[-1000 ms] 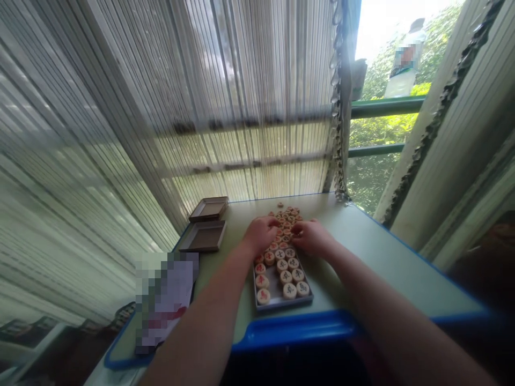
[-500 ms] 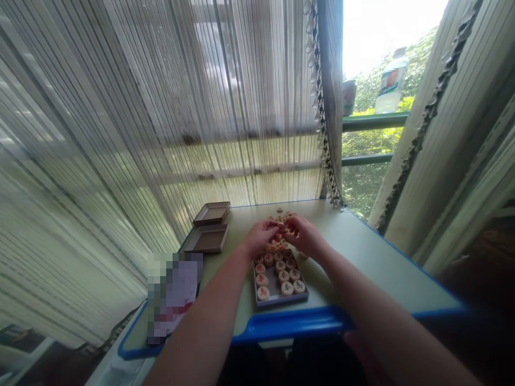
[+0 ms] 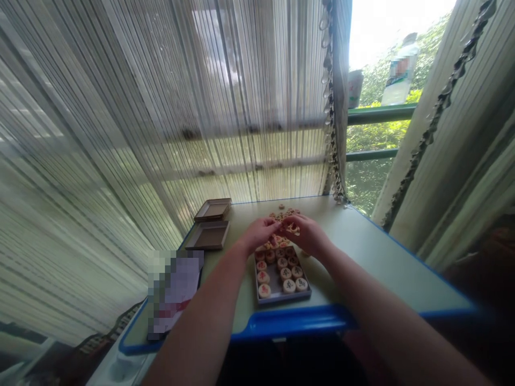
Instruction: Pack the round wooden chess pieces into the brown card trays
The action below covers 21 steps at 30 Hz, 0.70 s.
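Above a loose heap of round wooden Chinese chess pieces (image 3: 277,242), my left hand (image 3: 260,234) and my right hand (image 3: 308,235) meet at their fingertips. Both are closed in a pinch around what appears to be a Chinese chess piece, mostly hidden by the fingers. Just in front of the heap lies a shallow open box (image 3: 276,296). Pieces with red characters line its left side, and pieces with black characters fill two columns on its right. A bare strip of the box floor shows between them.
Two shallow box parts, a nearer tray (image 3: 209,236) and a farther one (image 3: 213,209), lie at the table's left. A phone-like flat object (image 3: 179,292), partly pixelated, is nearer me. The table (image 3: 362,268) has a raised blue edge. Beyond hang string curtains (image 3: 241,107); a bottle (image 3: 400,72) stands on the railing.
The view has shifted slightly. My hands stay together over the heap, and the pale piece visible between my fingertips before is now harder to see. The pieces in the box look the same.
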Each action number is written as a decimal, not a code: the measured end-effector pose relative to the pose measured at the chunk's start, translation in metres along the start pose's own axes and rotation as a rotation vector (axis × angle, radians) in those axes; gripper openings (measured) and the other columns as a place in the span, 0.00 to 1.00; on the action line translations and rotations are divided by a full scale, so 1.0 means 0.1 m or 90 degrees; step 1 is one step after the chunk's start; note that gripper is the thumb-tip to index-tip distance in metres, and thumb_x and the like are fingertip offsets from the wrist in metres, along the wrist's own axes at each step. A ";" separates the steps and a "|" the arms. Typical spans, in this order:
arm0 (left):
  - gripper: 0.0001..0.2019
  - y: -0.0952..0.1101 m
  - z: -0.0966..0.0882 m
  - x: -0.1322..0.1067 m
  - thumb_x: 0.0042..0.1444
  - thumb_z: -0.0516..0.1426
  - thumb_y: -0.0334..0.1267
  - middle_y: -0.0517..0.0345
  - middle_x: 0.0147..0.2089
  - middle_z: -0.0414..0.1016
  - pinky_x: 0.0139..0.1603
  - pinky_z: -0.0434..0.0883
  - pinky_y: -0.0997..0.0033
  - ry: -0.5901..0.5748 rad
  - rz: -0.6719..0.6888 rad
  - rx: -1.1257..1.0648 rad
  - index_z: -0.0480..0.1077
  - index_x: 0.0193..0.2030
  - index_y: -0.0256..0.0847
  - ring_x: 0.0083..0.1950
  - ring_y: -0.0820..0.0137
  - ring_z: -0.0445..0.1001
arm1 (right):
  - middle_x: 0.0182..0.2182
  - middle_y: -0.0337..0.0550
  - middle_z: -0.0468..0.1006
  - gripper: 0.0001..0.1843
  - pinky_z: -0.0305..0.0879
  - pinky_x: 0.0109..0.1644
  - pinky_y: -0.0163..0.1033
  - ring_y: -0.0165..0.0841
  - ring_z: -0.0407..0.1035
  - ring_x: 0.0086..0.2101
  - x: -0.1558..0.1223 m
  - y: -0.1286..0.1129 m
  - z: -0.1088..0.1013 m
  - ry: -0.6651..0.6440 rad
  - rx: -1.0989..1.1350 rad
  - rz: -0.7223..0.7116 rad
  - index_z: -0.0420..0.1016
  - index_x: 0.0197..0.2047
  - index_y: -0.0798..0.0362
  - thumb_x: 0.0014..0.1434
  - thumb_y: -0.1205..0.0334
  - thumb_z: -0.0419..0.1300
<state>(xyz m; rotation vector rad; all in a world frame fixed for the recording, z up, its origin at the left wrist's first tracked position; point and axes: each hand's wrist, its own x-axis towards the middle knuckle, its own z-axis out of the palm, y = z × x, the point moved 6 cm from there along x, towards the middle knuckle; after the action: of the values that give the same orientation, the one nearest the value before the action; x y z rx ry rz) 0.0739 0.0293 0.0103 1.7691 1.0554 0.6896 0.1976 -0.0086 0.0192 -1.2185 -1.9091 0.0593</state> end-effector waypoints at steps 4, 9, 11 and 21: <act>0.16 0.01 -0.18 -0.01 0.54 0.51 0.46 0.53 0.35 0.76 0.26 0.66 0.76 0.043 0.027 0.169 0.72 0.37 0.35 0.22 0.76 0.69 | 0.35 0.42 0.75 0.12 0.63 0.40 0.35 0.30 0.68 0.33 -0.01 0.02 0.01 -0.030 0.000 0.022 0.74 0.39 0.51 0.51 0.56 0.59; 0.13 0.11 -0.52 -0.29 0.53 0.52 0.42 0.52 0.36 0.77 0.37 0.66 0.74 0.216 0.077 0.394 0.74 0.37 0.36 0.36 0.69 0.72 | 0.34 0.41 0.74 0.12 0.61 0.35 0.33 0.30 0.67 0.31 -0.08 -0.12 0.11 -0.168 -0.003 0.004 0.76 0.35 0.51 0.47 0.55 0.60; 0.15 0.11 -0.46 -0.44 0.54 0.51 0.43 0.54 0.35 0.77 0.36 0.66 0.74 0.146 0.106 0.388 0.74 0.37 0.37 0.35 0.70 0.72 | 0.32 0.40 0.74 0.12 0.60 0.34 0.33 0.29 0.67 0.31 -0.14 -0.26 0.15 -0.233 -0.001 -0.034 0.76 0.34 0.51 0.48 0.54 0.60; 0.12 -0.16 -0.37 -0.67 0.51 0.53 0.40 0.57 0.36 0.76 0.29 0.65 0.76 0.230 0.141 0.342 0.74 0.37 0.38 0.29 0.75 0.67 | 0.27 0.38 0.76 0.13 0.53 0.27 0.33 0.30 0.66 0.28 -0.27 -0.54 0.17 -0.341 -0.113 -0.019 0.77 0.34 0.47 0.46 0.50 0.59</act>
<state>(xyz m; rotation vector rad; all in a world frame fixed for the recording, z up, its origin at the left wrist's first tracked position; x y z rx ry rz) 0.0064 -0.0110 0.0103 2.3034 1.3935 0.9525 0.1516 -0.0509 0.0152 -1.3901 -2.4357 0.2223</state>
